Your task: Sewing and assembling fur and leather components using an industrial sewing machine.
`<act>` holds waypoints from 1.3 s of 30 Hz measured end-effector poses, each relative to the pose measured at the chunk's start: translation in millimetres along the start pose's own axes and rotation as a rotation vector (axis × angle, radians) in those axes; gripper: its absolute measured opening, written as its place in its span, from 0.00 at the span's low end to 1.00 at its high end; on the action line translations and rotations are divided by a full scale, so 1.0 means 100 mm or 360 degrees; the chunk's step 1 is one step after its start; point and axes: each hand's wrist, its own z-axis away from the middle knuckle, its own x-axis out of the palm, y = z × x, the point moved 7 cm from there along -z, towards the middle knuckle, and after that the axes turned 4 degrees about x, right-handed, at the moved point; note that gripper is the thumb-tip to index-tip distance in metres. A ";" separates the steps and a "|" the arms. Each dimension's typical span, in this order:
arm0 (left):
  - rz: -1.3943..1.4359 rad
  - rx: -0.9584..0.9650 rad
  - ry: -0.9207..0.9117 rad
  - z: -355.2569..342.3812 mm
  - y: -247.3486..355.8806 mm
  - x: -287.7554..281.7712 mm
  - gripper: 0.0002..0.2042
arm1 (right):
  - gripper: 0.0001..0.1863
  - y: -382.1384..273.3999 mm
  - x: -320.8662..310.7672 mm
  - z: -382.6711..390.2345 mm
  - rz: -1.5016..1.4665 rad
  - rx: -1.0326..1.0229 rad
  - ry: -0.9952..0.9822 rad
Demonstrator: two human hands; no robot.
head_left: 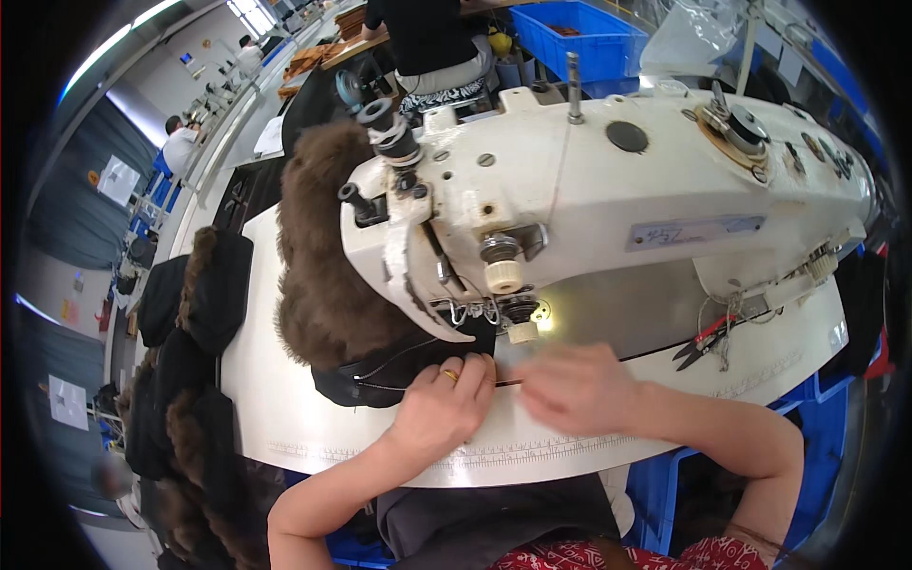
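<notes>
A white sewing machine spans the worktable, its lit needle area in front of me. Under and left of its head lies a brown fur piece joined to black fabric with a zipper along it. My left hand, a ring on one finger, grips the fabric's near right edge with curled fingers. Close by on the right, my right hand is closed in a pinch just below the needle area. Motion blurs its fingertips, and whatever they may hold cannot be made out.
Red-and-black thread snips lie right of my right hand. Black pieces with brown fur are heaped along the table's left edge. Blue bins stand below at right and a blue crate behind. A co-worker sits beyond the machine.
</notes>
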 end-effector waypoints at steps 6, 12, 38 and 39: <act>-0.0007 -0.0087 0.0070 0.06 0.07 0.05 0.19 | 0.07 0.32 -0.03 -0.21 0.0499 0.0070 0.0034; 0.0007 -0.0203 0.0084 0.00 0.04 0.05 0.19 | 0.06 0.34 0.00 -0.17 0.0581 0.0178 -0.0045; -0.0177 -0.0153 0.0131 -0.02 0.06 0.06 0.15 | 0.05 0.46 -0.01 -0.23 0.0293 0.0324 -0.0119; -0.0181 -0.0148 0.0131 -0.02 0.05 0.07 0.15 | 0.05 0.46 -0.01 -0.22 0.0314 0.0293 -0.0080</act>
